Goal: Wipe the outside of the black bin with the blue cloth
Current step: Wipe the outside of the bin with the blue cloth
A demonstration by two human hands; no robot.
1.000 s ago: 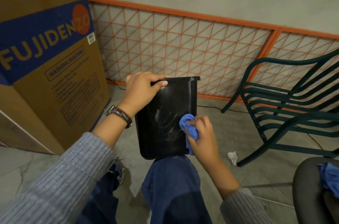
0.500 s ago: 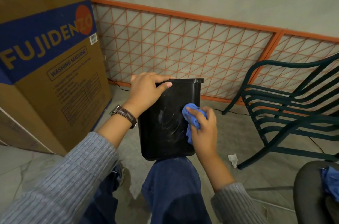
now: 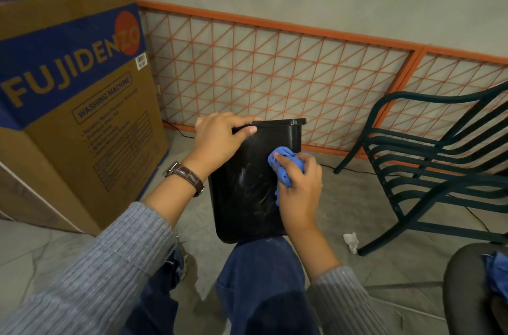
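Black plastic rectangular bin point(image 3: 244, 197) sits in the middle of the frame with its base resting on the person's knee in blue jeans point(image 3: 261, 274). Its long axis runs up and down the picture, the top leaning slightly to the upper right. The open mouth points up and away toward the orange lattice panel point(image 3: 275, 79) against the wall, and a broad side streaked with pale smears faces the camera. Of the two hands, the left hand point(image 3: 220, 142), with a brown-strapped wristwatch point(image 3: 188, 176) at its wrist, grips the upper left rim, fingers curled over the edge and thumb flat along the outside. The right hand point(image 3: 301, 191) clutches a bunched blue cloth point(image 3: 286, 167) and presses it to the upper right part of that side, near the bin's right edge. A large brown and blue cardboard box point(image 3: 71, 115) stands at the left, with a strip of grey floor point(image 3: 398, 274) between it and the bin. On the right a dark green metal chair point(image 3: 428, 167) stands well apart from the bin, and a crumpled white scrap point(image 3: 351, 241) lies on the floor near its front leg.
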